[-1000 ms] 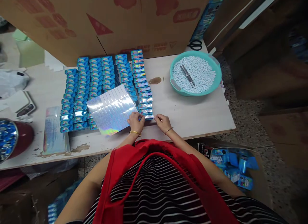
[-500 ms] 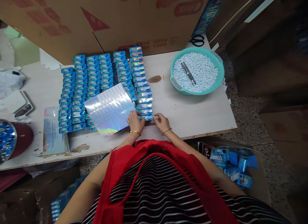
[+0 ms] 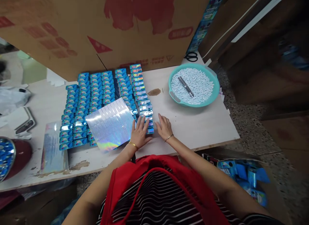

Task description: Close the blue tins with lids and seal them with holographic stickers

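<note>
My left hand (image 3: 139,133) lies flat, fingers stretched, over the near end of the rightmost column of small blue tins (image 3: 139,87). Those tins carry shiny holographic strips. Just right of that column, my right hand (image 3: 164,127) rests with fingers extended and nothing visible in it. A silvery holographic sticker sheet (image 3: 112,126) lies on top of the middle columns, its right edge close to my left hand. Further columns of blue tins (image 3: 82,105) stand to the left, partly covered by the sheet.
A turquoise basin (image 3: 170,95) of small white pellets, with a metal tube (image 3: 185,86) on them, stands at the right. Scissors (image 3: 191,56) lie behind it. A large cardboard box (image 3: 145,44) borders the back. At left are another holographic sheet (image 3: 51,147) and a red pot (image 3: 23,159).
My left fingers have straightened and spread over the near tins. My right hand has opened from a pinch beside the column. The view has tilted, so the table sits lower.
</note>
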### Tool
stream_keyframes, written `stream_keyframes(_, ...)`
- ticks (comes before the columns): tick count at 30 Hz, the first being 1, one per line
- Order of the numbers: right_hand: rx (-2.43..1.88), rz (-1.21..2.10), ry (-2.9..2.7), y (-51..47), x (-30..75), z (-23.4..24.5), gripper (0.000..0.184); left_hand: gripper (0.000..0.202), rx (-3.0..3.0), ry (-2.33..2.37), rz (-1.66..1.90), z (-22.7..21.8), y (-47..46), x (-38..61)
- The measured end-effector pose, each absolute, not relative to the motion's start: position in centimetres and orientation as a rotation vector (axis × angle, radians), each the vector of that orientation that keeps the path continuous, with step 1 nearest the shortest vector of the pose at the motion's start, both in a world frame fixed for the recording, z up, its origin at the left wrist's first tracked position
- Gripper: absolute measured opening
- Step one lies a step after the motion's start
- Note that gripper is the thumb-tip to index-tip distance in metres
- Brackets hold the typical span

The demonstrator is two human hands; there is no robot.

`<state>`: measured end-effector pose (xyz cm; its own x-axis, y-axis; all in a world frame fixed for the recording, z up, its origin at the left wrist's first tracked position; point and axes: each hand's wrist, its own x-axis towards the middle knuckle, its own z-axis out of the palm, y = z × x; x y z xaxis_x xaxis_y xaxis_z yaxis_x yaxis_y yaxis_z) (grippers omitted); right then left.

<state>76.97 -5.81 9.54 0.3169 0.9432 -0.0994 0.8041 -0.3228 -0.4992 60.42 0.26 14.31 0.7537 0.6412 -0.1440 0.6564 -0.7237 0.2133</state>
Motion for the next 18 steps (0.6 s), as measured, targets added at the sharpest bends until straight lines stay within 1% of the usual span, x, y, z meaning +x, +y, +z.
stream_keyframes(2, -2.181, 0.393, -1.624, -1.4, 77.8, 10.7, 0.059, 0.108, 2.770, 0.911, -0.218, 14.0, 1.4, 60.9)
stream_keyframes(3, -2.149, 0.352, -1.670, 1.1, 78.0, 11.2, 0.060, 0.114, 2.783, 0.901, -0.278, 13.8, 2.0, 61.2)
stream_keyframes(5, -2.102, 0.316, -1.755, 6.5, 78.0, 11.9, 0.060, 0.120, 2.794, 0.906, -0.358, 13.3, 2.7, 61.6)
stream_keyframes(7, -2.076, 0.303, -1.810, 11.8, 77.6, 12.2, 0.059, 0.119, 2.800, 0.924, -0.368, 12.9, 3.2, 61.6)
stream_keyframes(12, -2.064, 0.283, -1.833, 22.4, 76.5, 11.1, 0.056, 0.107, 2.792, 0.975, -0.267, 12.0, 3.1, 60.7)
stream_keyframes(14, -2.080, 0.300, -1.834, 24.8, 76.2, 10.3, 0.055, 0.103, 2.797, 1.005, -0.236, 11.8, 2.9, 60.6)
stream_keyframes(18, -2.091, 0.312, -1.842, 26.4, 76.2, 9.2, 0.052, 0.103, 2.785, 1.044, -0.207, 11.7, 2.5, 60.9)
